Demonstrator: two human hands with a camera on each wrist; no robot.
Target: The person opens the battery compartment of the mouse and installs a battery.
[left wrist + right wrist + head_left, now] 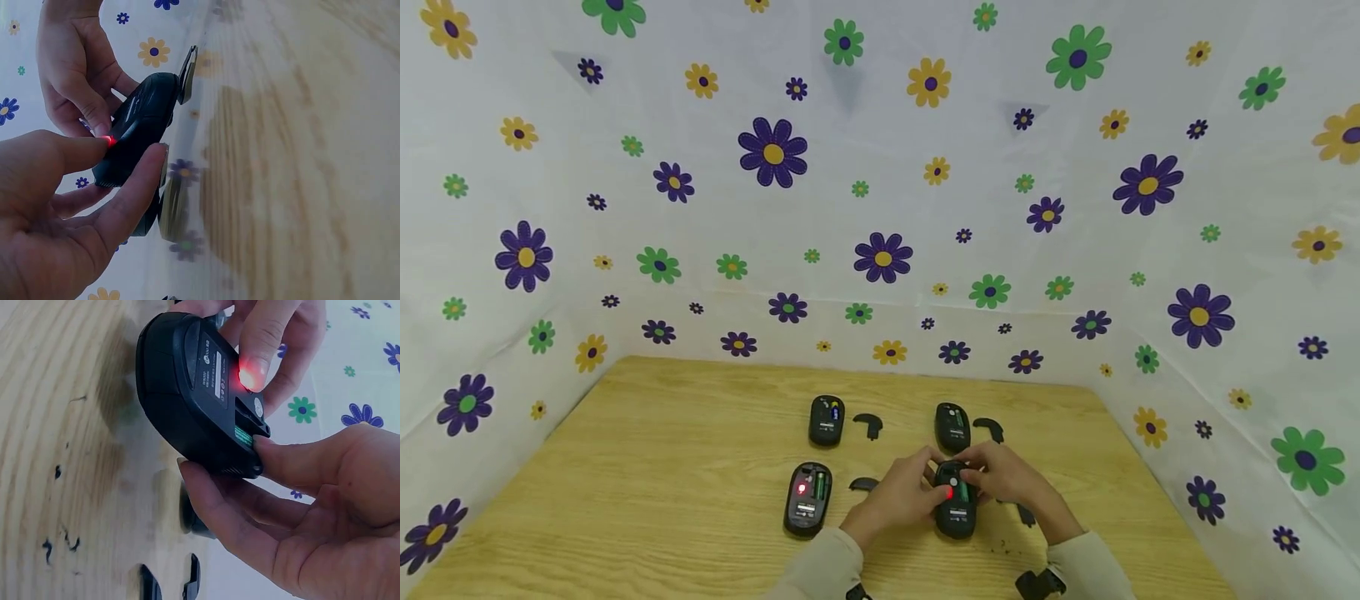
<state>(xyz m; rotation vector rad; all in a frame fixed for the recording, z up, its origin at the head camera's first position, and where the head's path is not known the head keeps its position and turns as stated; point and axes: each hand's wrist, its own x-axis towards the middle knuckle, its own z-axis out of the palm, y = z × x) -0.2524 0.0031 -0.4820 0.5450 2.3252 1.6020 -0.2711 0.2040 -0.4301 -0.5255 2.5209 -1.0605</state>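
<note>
Both hands hold a black computer mouse [956, 523], underside up, just above the wooden table. Its battery slot is uncovered and shows a green battery [243, 436]. My left hand [901, 493] grips the mouse's left side; in the right wrist view its thumb is lit red by the sensor light. My right hand [1006, 477] pinches the battery end, with the thumb at the green battery and fingers beneath the mouse body [181, 394]. A curved black battery cover [1026, 516] lies right of the mouse, partly hidden by the right hand.
Other upturned mice lie around: one with a red light [807, 500] at left, one with a blue battery [826, 421] behind it, another [952, 427] behind the hands. Loose covers [869, 425] [864, 483] [990, 429] lie beside them. Small dark scraps [47, 550] dot the table.
</note>
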